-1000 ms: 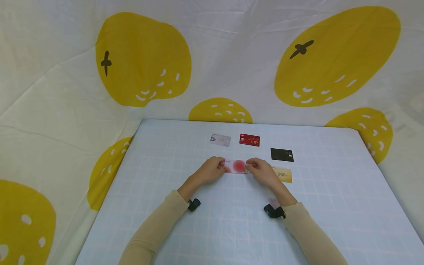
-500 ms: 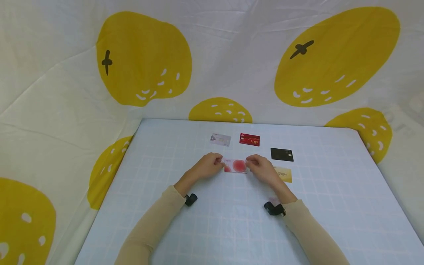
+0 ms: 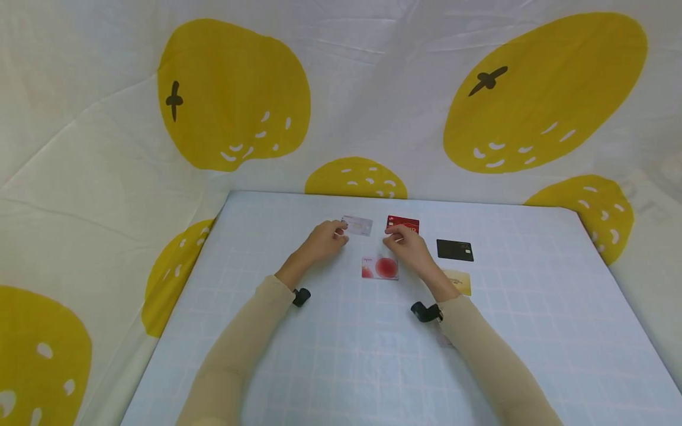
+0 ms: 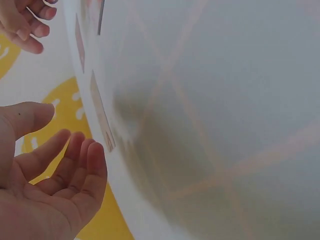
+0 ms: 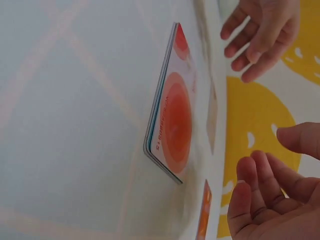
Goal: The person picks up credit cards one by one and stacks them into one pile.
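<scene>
My left hand (image 3: pixel 324 240) hovers at the left end of a pale silver card (image 3: pixel 359 226), its fingers loosely bent and holding nothing. Over the lower part of a red VIP card (image 3: pixel 402 221) my right hand (image 3: pixel 411 247) hangs, also with nothing held. Between the hands and nearer me lies a white card with a red circle (image 3: pixel 379 268). The right wrist view shows this red-circle card (image 5: pixel 175 120) on top of a small stack of cards, lying on the table. In the left wrist view, the thumb and fingers of the left hand (image 4: pixel 60 175) stand apart.
A black card (image 3: pixel 455 250) lies right of my right hand. Below it is a gold card (image 3: pixel 460 283), partly covered by the right forearm. Another pale card (image 3: pixel 443 339) peeks out by the right sleeve. A checked light-blue cloth (image 3: pixel 341 367) covers the table.
Both hands have left the red-circle card and moved away from me, the left toward the silver card and the right toward the red VIP card. The red-circle card stays on the table.
</scene>
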Motion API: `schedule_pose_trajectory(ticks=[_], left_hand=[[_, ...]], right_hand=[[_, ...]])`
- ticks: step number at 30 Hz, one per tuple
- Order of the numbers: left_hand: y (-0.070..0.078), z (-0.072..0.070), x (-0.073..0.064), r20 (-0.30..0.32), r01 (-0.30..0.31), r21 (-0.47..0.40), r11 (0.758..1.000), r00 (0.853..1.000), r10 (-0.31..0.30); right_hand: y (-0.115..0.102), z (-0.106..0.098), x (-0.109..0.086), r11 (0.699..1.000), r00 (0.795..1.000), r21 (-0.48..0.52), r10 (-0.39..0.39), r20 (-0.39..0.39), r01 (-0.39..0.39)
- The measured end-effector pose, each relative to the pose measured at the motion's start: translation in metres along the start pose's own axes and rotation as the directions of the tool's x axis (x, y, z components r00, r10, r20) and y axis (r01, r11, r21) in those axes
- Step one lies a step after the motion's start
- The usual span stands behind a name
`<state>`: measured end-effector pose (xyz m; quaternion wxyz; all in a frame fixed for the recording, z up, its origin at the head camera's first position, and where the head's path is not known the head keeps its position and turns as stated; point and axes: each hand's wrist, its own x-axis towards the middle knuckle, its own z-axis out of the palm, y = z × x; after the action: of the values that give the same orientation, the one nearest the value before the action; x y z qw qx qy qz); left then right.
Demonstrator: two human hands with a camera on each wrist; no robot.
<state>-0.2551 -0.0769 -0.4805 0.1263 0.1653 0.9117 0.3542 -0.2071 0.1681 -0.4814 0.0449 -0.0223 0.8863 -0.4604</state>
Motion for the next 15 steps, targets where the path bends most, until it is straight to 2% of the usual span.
schedule_pose_trajectory(ticks=[8,12,15], left_hand=[[-0.017,-0.006,0.025,-0.103,-0.022,0.059,0.998,0.994,0.028],[-0.023,-0.006,0.037,-0.074,-0.001,0.057,0.998,0.997,0.006],[-0.028,-0.007,0.043,-0.024,0.027,0.05,0.998,0.999,-0.025]], right_hand=[[-0.003,0.013,0.031,1.0,0.999,0.016,-0.02,-0.044,0.021],[-0.001,0.02,0.044,0.999,1.0,0.049,0.018,-0.019,-0.017],[0.0,0.025,0.053,0.993,0.996,0.085,0.08,0.034,-0.083]])
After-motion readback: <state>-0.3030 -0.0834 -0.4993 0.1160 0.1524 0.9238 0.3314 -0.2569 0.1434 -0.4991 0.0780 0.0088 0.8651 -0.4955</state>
